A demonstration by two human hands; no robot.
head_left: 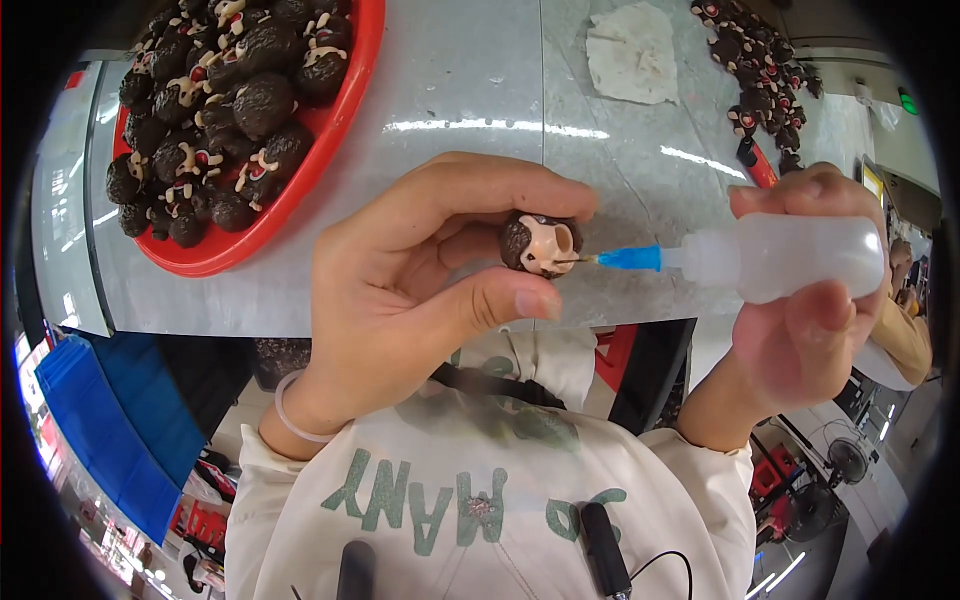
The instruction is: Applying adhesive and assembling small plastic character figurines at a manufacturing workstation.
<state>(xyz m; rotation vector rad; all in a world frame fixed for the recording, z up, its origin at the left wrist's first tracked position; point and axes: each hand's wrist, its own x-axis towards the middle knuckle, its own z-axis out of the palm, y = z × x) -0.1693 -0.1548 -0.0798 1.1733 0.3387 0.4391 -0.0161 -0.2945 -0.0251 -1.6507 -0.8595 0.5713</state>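
Between the thumb and fingers of my left hand (400,260) is a small doll head (546,246) with dark brown textured hair and a light face turned to the right. My right hand (805,320) grips a translucent white squeeze bottle (810,258), lying sideways. A blue needle tip (630,258) on the bottle points left, and its thin needle reaches the face of the head; whether it touches or goes into an opening I cannot tell. Both hands are above the near edge of the grey table (450,110).
A red oval tray (370,60) at the back left holds many brown-haired doll parts (265,105). More such parts (760,90) lie piled at the far right, by a red strip-like object (760,165). A whitish flat sheet (632,55) rests at the back. Another person's arm (900,340) shows at the right edge.
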